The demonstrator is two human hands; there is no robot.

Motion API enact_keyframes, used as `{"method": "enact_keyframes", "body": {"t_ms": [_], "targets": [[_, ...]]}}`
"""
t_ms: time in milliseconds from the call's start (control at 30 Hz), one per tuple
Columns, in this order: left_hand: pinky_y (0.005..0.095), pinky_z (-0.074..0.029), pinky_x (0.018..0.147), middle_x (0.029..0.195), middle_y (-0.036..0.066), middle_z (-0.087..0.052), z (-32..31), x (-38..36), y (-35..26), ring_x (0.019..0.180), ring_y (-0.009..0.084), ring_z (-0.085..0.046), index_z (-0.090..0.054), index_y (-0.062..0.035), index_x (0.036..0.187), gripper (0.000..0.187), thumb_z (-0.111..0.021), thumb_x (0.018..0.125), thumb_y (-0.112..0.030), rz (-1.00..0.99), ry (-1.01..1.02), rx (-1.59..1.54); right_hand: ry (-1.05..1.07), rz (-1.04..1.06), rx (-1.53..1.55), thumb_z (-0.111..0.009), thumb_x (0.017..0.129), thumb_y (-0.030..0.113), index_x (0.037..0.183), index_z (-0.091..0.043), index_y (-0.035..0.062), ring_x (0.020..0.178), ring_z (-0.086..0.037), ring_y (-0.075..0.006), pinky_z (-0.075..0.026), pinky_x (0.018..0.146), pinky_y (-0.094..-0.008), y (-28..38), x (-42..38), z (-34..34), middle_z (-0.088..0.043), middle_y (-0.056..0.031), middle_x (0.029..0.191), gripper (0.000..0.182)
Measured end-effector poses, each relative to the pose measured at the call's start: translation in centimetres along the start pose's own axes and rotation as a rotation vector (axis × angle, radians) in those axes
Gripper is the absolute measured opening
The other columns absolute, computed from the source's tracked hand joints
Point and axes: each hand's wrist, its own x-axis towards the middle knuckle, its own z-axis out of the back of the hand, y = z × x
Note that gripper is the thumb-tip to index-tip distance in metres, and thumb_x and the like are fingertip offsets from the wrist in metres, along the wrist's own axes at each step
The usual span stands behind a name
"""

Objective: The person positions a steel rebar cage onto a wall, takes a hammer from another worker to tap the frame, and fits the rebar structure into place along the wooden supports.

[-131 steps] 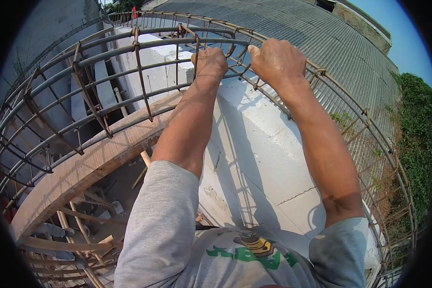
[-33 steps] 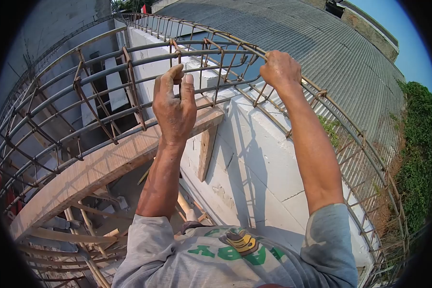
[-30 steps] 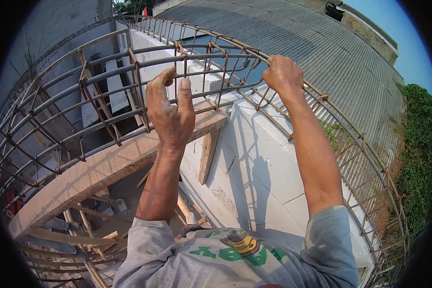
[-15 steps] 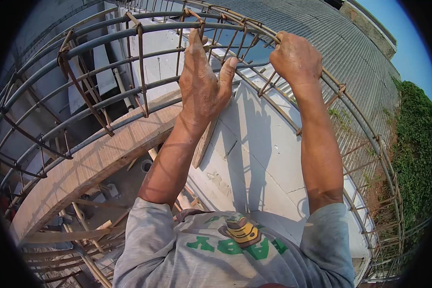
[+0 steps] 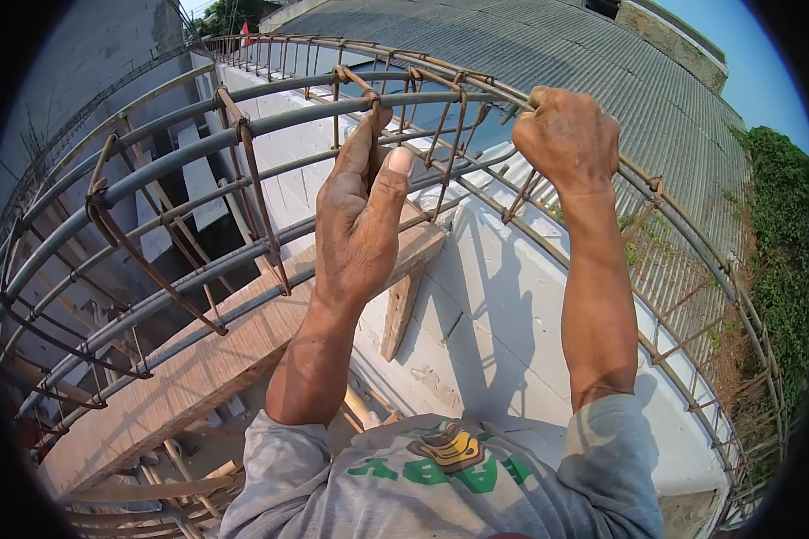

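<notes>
The curved rebar cage is seen from the far left to the centre, above a curved wooden board. It is judged heavy and stiff overall, though springy along its unsupported bars; its ribbed, rusty steel should be rough rather than slippery. It is best gripped on the thick bars, clear of wire ties and cut ends. The left hand is held open, thumb apart, fingertips near a stirrup; whether contact is made cannot be told. A white block wall is seen below. The right hand is clenched over the upper bars where the cage is met by a second, slimmer cage; which bars are enclosed is hidden. Farther right, a corrugated roof is shown.
</notes>
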Motion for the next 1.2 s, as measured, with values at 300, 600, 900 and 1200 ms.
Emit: {"method": "enact_keyframes", "body": {"t_ms": [300,600,900,1200], "targets": [[0.0333,-0.048,0.073,0.102,0.018,-0.049,-2.1,-1.1,1.8,0.090,0.0188,-0.052,-0.025,0.0077,0.139,0.066,-0.059,0.087,-0.014,-0.304,-0.088,0.211,-0.048,-0.032,-0.106,-0.057,0.075,0.016,0.099,-0.067,0.0107,0.064,-0.066,-0.0255,-0.053,0.063,-0.0376,-0.1,-2.3,-1.5,-0.066,-0.0086,0.072,0.027],[0.0414,-0.044,0.092,0.109,0.021,-0.053,2.8,-10.3,-1.5,0.106,0.0347,-0.053,-0.043,0.0044,0.127,0.046,-0.059,0.086,-0.010,-0.192,-0.224,0.349,0.228,-0.012,0.080,-0.041,0.093,0.043,0.111,-0.057,0.0100,0.102,-0.056,-0.0379,-0.043,0.083,-0.0486,-2.6,-0.3,-2.8,-0.061,-0.0161,0.110,0.041],[0.0299,-0.049,0.076,0.088,0.010,-0.064,10.7,-35.6,-6.1,0.080,0.0154,-0.059,-0.061,0.0020,0.078,0.020,-0.041,0.083,0.004,0.448,-0.844,0.213,0.116,0.127,0.261,-0.036,0.095,0.046,0.102,-0.058,-0.0023,0.091,-0.058,-0.0430,-0.043,0.079,-0.0480,-6.3,3.5,-11.4,-0.063,-0.0230,0.097,0.054],[0.0255,-0.048,0.076,0.090,0.006,-0.066,11.3,-46.4,-15.0,0.081,0.0110,-0.060,-0.063,-0.0002,0.107,0.027,-0.054,0.091,-0.020,0.371,-1.597,0.474,-0.274,0.226,0.352,-0.039,0.094,0.044,0.096,-0.061,-0.0011,0.085,-0.059,-0.0394,-0.045,0.075,-0.0451,-4.2,1.5,-9.6,-0.064,-0.0186,0.090,0.050]]}}
